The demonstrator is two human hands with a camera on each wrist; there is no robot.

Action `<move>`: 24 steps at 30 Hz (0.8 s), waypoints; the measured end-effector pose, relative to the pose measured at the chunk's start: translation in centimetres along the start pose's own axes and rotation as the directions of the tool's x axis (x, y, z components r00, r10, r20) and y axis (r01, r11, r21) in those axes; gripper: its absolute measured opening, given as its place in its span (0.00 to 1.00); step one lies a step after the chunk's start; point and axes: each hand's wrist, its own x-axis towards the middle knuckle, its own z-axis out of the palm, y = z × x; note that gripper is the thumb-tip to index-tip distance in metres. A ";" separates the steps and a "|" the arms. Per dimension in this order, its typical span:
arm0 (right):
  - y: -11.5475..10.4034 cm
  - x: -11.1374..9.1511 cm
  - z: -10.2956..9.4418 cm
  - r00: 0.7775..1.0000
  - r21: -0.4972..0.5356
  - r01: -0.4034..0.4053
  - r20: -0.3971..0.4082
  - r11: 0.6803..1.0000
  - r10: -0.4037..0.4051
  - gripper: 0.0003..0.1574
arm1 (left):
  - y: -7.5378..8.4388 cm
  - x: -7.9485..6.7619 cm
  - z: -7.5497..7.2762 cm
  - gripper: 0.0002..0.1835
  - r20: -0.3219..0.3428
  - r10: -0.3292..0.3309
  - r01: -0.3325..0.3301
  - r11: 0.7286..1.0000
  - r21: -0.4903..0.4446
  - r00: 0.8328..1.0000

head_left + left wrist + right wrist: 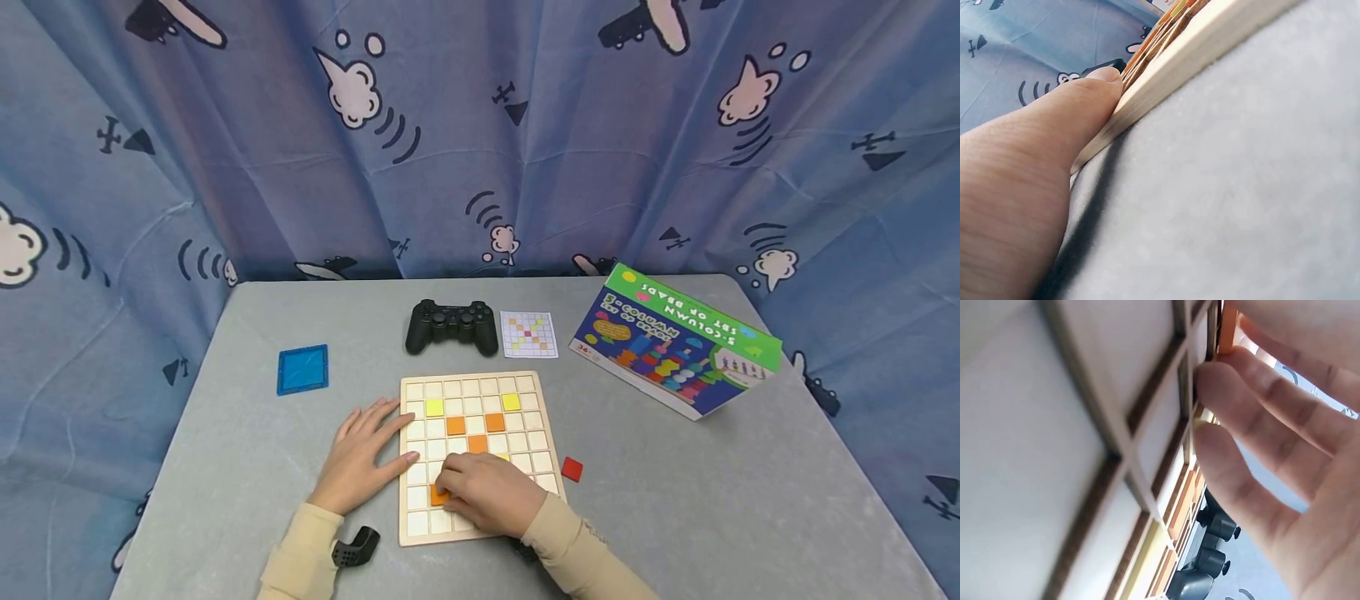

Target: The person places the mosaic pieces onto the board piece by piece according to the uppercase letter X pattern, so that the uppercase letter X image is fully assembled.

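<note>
A wooden grid board [450, 538] with white squares lies in front of me. Yellow tiles [434, 408] and orange tiles [456, 426] sit in some of its squares. At the board's lower left, my right hand [491, 492] pinches an orange tile [438, 496] over a square. The right wrist view shows that orange tile [1227, 328] at the thumb and fingertips, tilted up from the grid. My left hand [360, 458] rests along the board's left edge, fingers extended; its thumb [1094, 94] touches the wooden side. The right forearm and hand hide part of the lower rows.
A red tile [572, 469] lies just right of the board. Behind it are a black game controller [452, 327] and a printed pattern card [528, 335]. A blue tray [303, 369] is at the left, a colourful bead-set box [675, 342] at the right.
</note>
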 end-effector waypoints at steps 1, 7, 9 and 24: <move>0.0 0.0 0.0 1.000 -0.006 -0.001 0.000 1.000 0.001 0.08 | 0.0 0.0 0.0 0.31 -0.001 0.000 0.000 1.000 0.000 1.000; -0.1 0.2 0.2 1.000 -0.027 0.001 -0.006 1.000 -0.001 0.08 | 0.0 0.0 -0.1 0.31 0.001 -0.001 0.001 1.000 0.000 1.000; -0.1 0.2 0.2 1.000 -0.024 0.001 -0.007 1.000 -0.001 0.08 | 0.0 0.0 -0.1 0.31 0.002 -0.001 0.001 1.000 -0.002 1.000; 0.0 0.3 0.3 0.999 -0.022 0.030 -0.017 0.999 -0.031 0.08 | 0.0 0.0 0.0 0.32 0.011 -0.003 0.003 1.000 0.001 1.000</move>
